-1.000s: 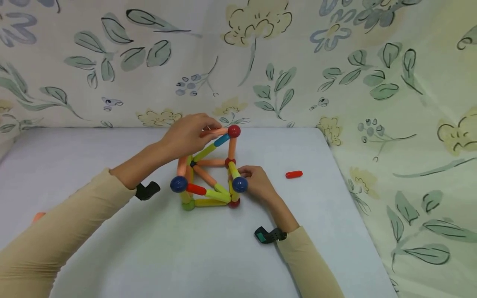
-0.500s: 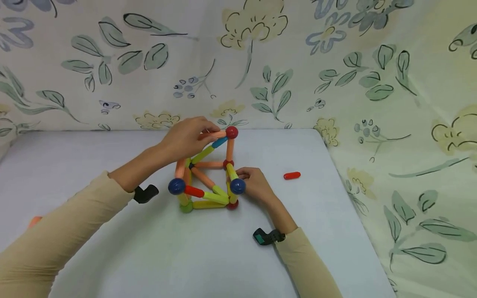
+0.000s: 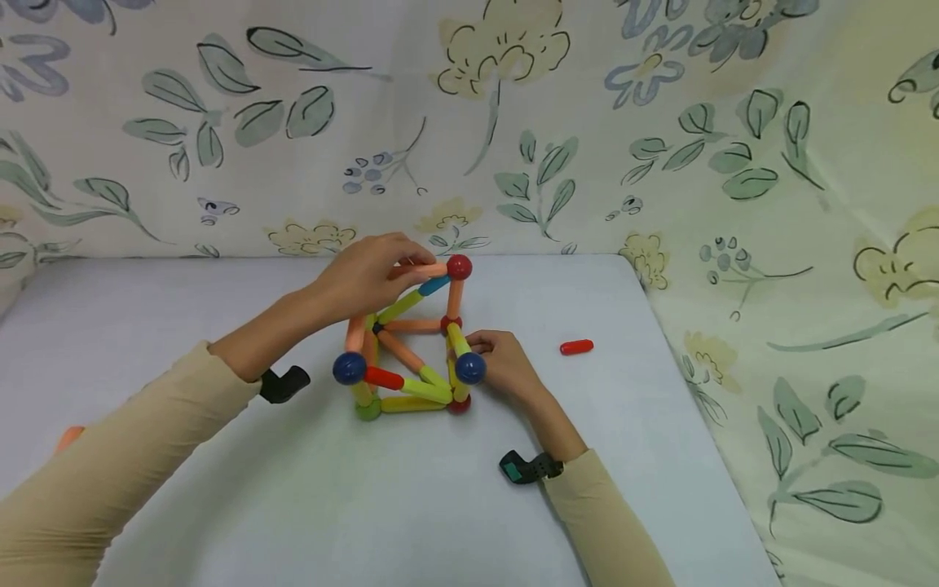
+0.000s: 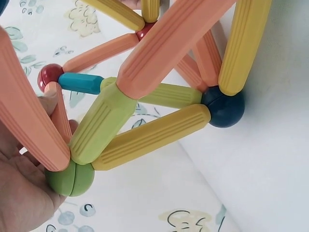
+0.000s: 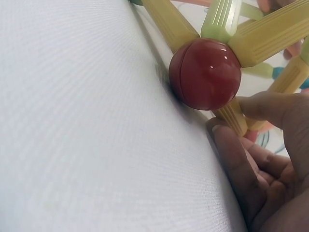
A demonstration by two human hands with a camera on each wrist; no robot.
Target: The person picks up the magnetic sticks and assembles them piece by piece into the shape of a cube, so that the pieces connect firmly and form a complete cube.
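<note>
A cube-like frame of ribbed magnetic rods and balls stands mid-table, with blue balls (image 3: pixel 350 368) at its near top corners. My left hand (image 3: pixel 363 273) reaches over its far top edge and pinches an orange rod (image 3: pixel 437 269) there. That rod joins a red ball (image 3: pixel 459 267) to a green ball (image 4: pixel 70 179), which sits against my left palm in the left wrist view. Low at the right side, my right hand (image 3: pixel 506 359) pinches a yellow rod (image 5: pixel 231 117) between thumb and fingers. This rod runs back from a red ball (image 5: pixel 205 75) resting at the tabletop.
A loose red rod (image 3: pixel 576 347) lies on the white table (image 3: pixel 308 505), right of the frame. Part of an orange piece (image 3: pixel 71 438) shows behind the left sleeve. A floral cloth (image 3: pixel 469 122) hangs behind the table and down its right side.
The red ball at the far top corner has dipped slightly, along with the orange rod in my left hand. My right hand keeps its hold on the yellow rod.
</note>
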